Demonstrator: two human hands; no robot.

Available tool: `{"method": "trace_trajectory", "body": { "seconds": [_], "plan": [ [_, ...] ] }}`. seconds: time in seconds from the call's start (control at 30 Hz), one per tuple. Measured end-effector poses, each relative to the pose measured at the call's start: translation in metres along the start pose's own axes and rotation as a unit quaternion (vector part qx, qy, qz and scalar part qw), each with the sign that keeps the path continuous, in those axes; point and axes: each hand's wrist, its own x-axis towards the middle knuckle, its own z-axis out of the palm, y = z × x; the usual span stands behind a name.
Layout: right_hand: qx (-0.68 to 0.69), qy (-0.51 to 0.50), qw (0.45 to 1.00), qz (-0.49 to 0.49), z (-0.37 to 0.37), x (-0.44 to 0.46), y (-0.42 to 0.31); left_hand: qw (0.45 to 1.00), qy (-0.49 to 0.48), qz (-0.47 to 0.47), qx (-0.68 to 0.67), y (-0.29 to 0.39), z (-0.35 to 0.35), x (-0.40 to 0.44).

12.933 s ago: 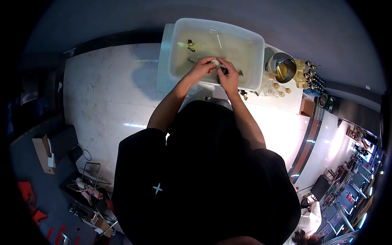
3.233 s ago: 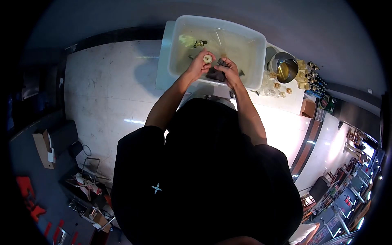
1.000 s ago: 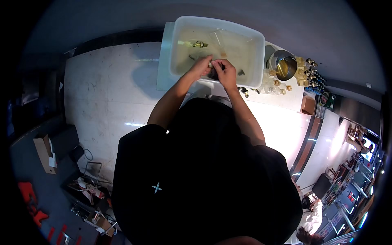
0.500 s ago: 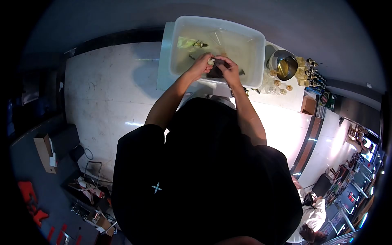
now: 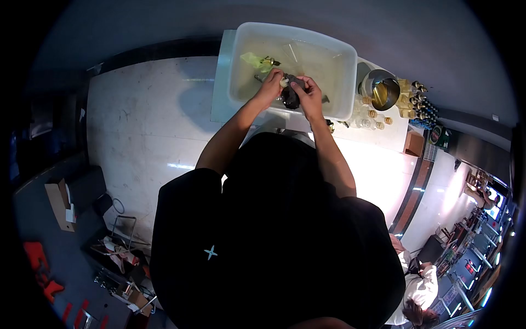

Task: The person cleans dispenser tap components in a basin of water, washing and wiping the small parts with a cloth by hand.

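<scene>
My left hand (image 5: 269,89) is closed around a small pale piece (image 5: 284,82) above the front part of a white plastic tub (image 5: 355,66). The fingers partly cover it, so its exact kind is unclear. My right hand (image 5: 310,94) pinches a dark wet-looking cloth (image 5: 291,98) against that piece, and the cloth hangs down between the hands. Cloudy yellowish liquid fills the bottom of the tub. In it lie a yellow-green cloth (image 5: 251,59) and a brass-coloured fitting (image 5: 272,62), left of and beyond my hands.
Right of the tub stand a metal bowl (image 5: 384,89) with yellow liquid and several small clear glass bottles (image 5: 364,116). Behind the bowl are rows of bottles with yellow contents (image 5: 406,100) and blue ones (image 5: 429,116). A person in white (image 5: 421,288) is at lower right.
The dark cloth has been raised and now hangs more visibly between my hands. My right hand has shifted slightly, and the yellow-green cloth in the liquid looks more spread.
</scene>
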Motion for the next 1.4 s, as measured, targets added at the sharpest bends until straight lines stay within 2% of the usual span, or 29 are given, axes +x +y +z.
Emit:
{"method": "trace_trajectory", "body": {
  "seconds": [0.1, 0.2, 0.3, 0.53, 0.6, 0.63, 0.73, 0.8, 1.0, 1.13, 1.23, 1.33, 1.4],
  "plan": [
    [-0.117, 0.006, 0.993, -0.032, 0.001, -0.002, 0.000, 1.000, -0.004, 0.008, 0.019, -0.003, 0.001, 0.001],
    [-0.165, -0.010, 0.986, -0.031, 0.007, -0.012, -0.015, 0.999, -0.005, -0.004, 0.032, -0.003, -0.001, 0.001],
    [-0.276, -0.021, 0.949, -0.153, 0.011, -0.014, -0.013, 0.999, 0.015, 0.040, 0.017, -0.007, 0.003, -0.001],
    [-0.368, 0.044, 0.907, -0.201, 0.019, -0.018, -0.014, 0.999, -0.045, 0.010, 0.023, -0.001, 0.001, 0.001],
    [-0.386, 0.051, 0.904, -0.178, 0.022, -0.021, -0.018, 0.998, -0.056, -0.029, 0.009, 0.006, 0.003, -0.003],
    [-0.394, 0.055, 0.902, -0.166, 0.023, -0.022, -0.020, 0.998, -0.051, -0.020, 0.009, 0.003, 0.003, -0.001],
    [-0.407, 0.042, 0.902, -0.135, 0.020, -0.020, -0.019, 0.999, -0.037, 0.015, 0.024, -0.005, 0.005, 0.005],
    [-0.381, 0.041, 0.911, -0.153, 0.017, -0.017, -0.013, 0.997, -0.031, 0.049, 0.051, -0.008, 0.006, 0.006],
    [-0.350, 0.019, 0.926, -0.138, 0.007, -0.012, -0.005, 0.986, -0.057, 0.131, 0.084, -0.019, 0.000, 0.014],
    [-0.379, 0.049, 0.914, -0.141, 0.023, -0.024, -0.023, 0.993, -0.047, 0.098, 0.051, -0.015, 0.004, 0.011],
    [-0.381, 0.062, 0.900, -0.202, 0.022, -0.022, -0.016, 0.994, -0.054, 0.084, 0.033, -0.007, 0.007, 0.005],
    [-0.379, 0.053, 0.905, -0.188, 0.019, -0.019, -0.014, 0.995, -0.066, 0.064, 0.041, -0.004, 0.006, 0.003],
    [-0.352, 0.035, 0.925, -0.138, 0.017, -0.017, -0.014, 0.994, -0.059, 0.076, 0.055, -0.010, 0.007, 0.005]
  ]
}}
